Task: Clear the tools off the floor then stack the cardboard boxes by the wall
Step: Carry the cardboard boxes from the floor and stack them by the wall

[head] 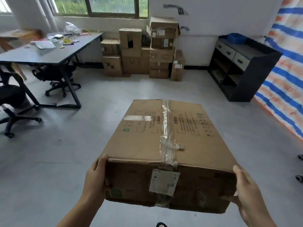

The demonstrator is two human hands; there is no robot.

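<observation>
Carrying a large taped cardboard box clear of the floor, long axis pointing straight ahead toward the stacked boxes by the far wall. Left hand clasping the near left corner, thumb on the top edge, fingers hidden round the side. Right hand bracing the near right corner, fingers fairly straight, thumb seemingly under the bottom edge. Both equally near. Stack lying well apart, dead ahead; probably needing several steps forward. No tools visible on the floor.

floor: stacked boxes, chairs | table: papers
</observation>
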